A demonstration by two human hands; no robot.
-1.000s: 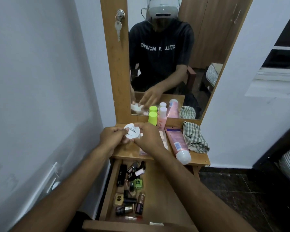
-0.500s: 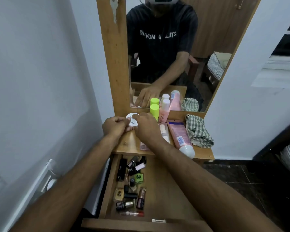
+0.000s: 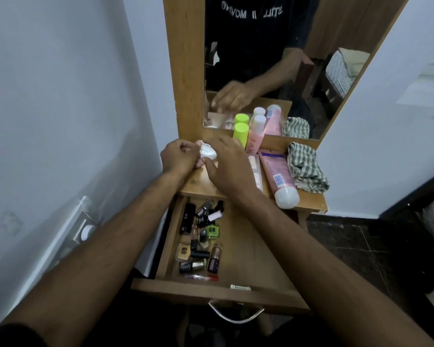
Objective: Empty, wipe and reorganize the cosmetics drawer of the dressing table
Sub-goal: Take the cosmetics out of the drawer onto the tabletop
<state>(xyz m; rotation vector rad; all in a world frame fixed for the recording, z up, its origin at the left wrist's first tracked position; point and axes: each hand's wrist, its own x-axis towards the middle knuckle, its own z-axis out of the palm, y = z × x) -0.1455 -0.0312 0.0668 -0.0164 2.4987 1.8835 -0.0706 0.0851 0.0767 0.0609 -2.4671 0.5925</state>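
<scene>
— At the back left corner of the dressing table top, what are the hands doing?
— The left hand has its fingers curled round a small white jar, gripping it just above the wood. The right hand is spread, fingers loose, its thumb touching the jar's near edge; it is not clenched on anything I can make out.
— How crowded is that top?
— Tight. A lime-capped bottle and a pink bottle stand against the mirror. A pink tube lies flat, its white cap reaching the front edge. A checked cloth is bunched at the right end, near the wall. Bare wood shows only near the front left edge, under the wrists.
— And the drawer?
— Pulled out under both forearms. Small cosmetics are packed along its left wall: dark tubes, nail polishes, a green-labelled bottle. Its right half is bare board, partly hidden by the right arm. A thin red-tipped stick lies along the front wall, and a metal handle hangs below the front panel.
— Room to the sides?
— A white wall sits close on the left; dark floor opens on the right.
</scene>
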